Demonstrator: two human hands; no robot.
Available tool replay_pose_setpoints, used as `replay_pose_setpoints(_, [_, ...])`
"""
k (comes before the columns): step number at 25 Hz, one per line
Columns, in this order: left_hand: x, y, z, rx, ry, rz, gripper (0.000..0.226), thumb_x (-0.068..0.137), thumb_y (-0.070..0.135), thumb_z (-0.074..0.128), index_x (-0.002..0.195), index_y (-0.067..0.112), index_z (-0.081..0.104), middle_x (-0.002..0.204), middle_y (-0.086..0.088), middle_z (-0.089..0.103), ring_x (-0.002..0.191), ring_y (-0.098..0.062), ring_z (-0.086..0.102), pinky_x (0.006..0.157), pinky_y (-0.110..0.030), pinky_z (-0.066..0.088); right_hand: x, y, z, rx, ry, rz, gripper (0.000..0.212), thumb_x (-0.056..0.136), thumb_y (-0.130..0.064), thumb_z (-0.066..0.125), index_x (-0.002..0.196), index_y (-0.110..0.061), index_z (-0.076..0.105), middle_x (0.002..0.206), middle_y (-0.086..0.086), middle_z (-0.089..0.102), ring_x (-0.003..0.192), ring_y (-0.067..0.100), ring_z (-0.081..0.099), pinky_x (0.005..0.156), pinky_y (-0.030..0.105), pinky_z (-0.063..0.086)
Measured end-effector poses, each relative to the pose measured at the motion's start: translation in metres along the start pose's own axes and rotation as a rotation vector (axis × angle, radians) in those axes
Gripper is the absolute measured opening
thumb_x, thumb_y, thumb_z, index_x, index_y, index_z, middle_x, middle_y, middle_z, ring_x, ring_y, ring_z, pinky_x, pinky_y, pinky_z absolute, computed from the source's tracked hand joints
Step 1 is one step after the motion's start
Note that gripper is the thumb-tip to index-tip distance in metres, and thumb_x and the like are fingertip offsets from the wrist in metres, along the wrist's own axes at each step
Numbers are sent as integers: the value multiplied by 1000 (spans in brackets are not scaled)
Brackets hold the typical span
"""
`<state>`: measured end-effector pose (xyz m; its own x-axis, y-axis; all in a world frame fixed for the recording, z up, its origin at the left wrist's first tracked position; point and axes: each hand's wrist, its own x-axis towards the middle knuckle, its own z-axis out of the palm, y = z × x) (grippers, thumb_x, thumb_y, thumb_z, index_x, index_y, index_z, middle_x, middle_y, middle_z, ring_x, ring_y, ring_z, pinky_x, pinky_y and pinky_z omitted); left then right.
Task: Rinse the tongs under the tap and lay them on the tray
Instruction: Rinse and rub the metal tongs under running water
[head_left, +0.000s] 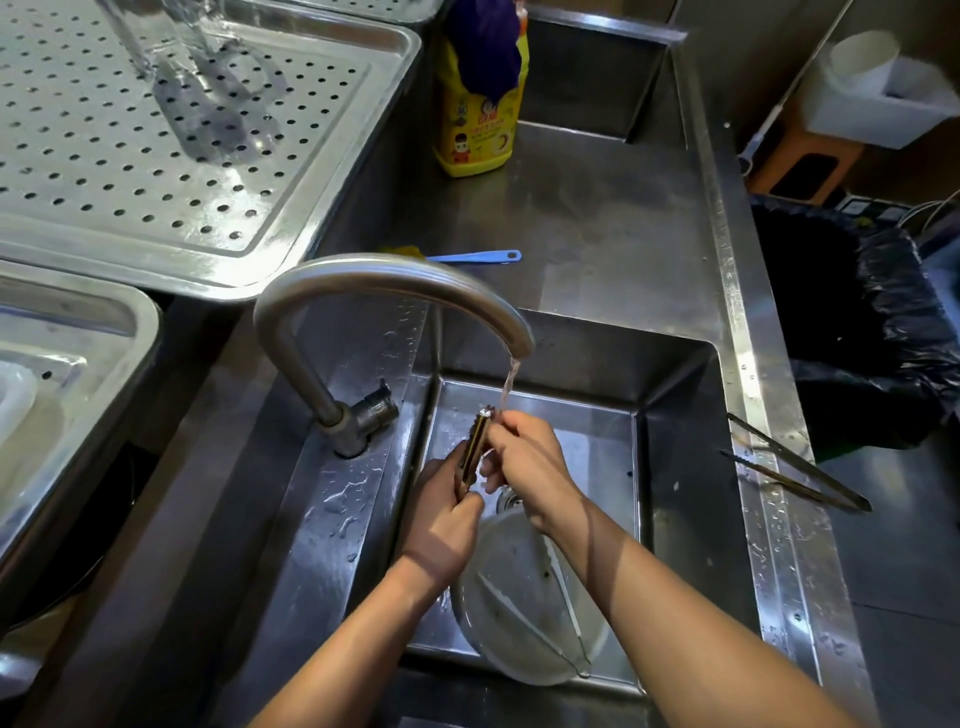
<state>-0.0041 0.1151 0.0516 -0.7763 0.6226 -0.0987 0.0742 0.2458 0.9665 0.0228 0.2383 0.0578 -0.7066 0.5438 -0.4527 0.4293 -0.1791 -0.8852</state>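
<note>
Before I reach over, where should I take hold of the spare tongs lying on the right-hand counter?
Probably at the joined end of the spare tongs, coming from above: both arms meet there for one grip, while the free tips splay apart toward the sink.

both bare arms reach forward, the left hand (447, 525) gripping the thin metal tongs (477, 441) low down and the right hand (524, 457) pinching them higher up.

1. Yellow detergent bottle (480, 119): upright on worktop (597, 234), far beyond right grip (524, 457).
2. Blue-handled brush (478, 256): flat on worktop, beyond grip.
3. Round white dish (524, 623): in sink (675, 467), beneath grip, nearer side.
4. Black-lined bin (857, 338): right of grip, off worktop.
</note>
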Motion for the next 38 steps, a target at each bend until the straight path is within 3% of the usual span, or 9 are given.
replay_pose_setpoints(7, [-8, -15, 5, -50, -47, -314, 13, 69, 24, 59, 75, 14, 63, 66, 1, 58, 69, -16, 54, 67, -38, 44, 3, 3, -15, 127, 109, -25, 15, 91, -6, 62, 82, -14, 71, 55, -4, 64, 49, 11, 57, 44, 24, 49])
replay_pose_setpoints(11, [-9, -16, -3, 22, -29, -401, 20, 73, 40, 57, 69, 20, 59, 56, 5, 64, 50, -6, 55, 54, -27, 43, -1, 8, -14, 97, 90, 30, 17, 94, -7, 62, 79, -11, 70, 53, -4, 64, 47, 10, 56, 45, 22, 48])
replay_pose_setpoints(14, [-9, -11, -1, -63, -6, -389, 15, 78, 33, 57, 67, 25, 64, 58, 7, 63, 50, -3, 57, 46, -19, 44, -9, 8, -6, -22, -36, 80, 14, 91, -9, 63, 78, -6, 67, 49, -1, 61, 45, 13, 57, 41, 22, 46])
replay_pose_setpoints(18, [-11, -19, 5, -141, 40, -443, 18, 88, 9, 62, 71, 5, 58, 54, 4, 57, 54, -16, 54, 46, -22, 42, 10, -8, -12, 119, 196, -1, 23, 95, -10, 62, 74, -13, 70, 61, 7, 61, 46, 12, 53, 41, 23, 45])
replay_pose_setpoints(23, [-12, -21, 9, -148, 59, -459, 27, 74, 29, 61, 74, 2, 60, 55, 4, 60, 57, -15, 59, 55, -30, 44, -16, 17, 2, -21, 72, 80, 10, 79, -11, 63, 76, -15, 72, 64, -4, 71, 54, 7, 63, 47, 24, 48])
replay_pose_setpoints(26, [-20, -22, 12, -211, 33, -433, 38, 73, 31, 59, 77, -6, 53, 64, -5, 60, 63, -18, 56, 58, -33, 43, 1, 3, -7, -26, 193, 26, 22, 90, -22, 63, 71, -13, 69, 55, -8, 66, 50, 3, 61, 46, 23, 47])
replay_pose_setpoints(28, [-21, -21, 12, -205, 35, -403, 30, 76, 30, 60, 73, 1, 52, 65, -6, 59, 65, -20, 56, 59, -34, 43, 11, -6, -8, -19, 239, -25, 25, 94, -18, 60, 70, -17, 67, 54, -10, 66, 49, 2, 61, 45, 21, 47])
replay_pose_setpoints(33, [-13, -16, 1, -223, 44, -395, 22, 93, 6, 57, 75, 17, 62, 56, 6, 65, 50, -4, 62, 42, -18, 44, 1, 2, 5, -59, 10, 41, 11, 93, -18, 61, 89, -15, 70, 73, 0, 74, 64, 14, 67, 49, 24, 51])
replay_pose_setpoints(38, [-9, -15, -4, -577, -48, -597, 23, 99, 31, 53, 95, 10, 63, 62, -8, 65, 43, -20, 55, 41, -22, 40, 6, -14, -2, 422, -27, 106, 14, 97, -26, 62, 92, -16, 70, 70, 0, 70, 62, 12, 62, 55, 23, 47])
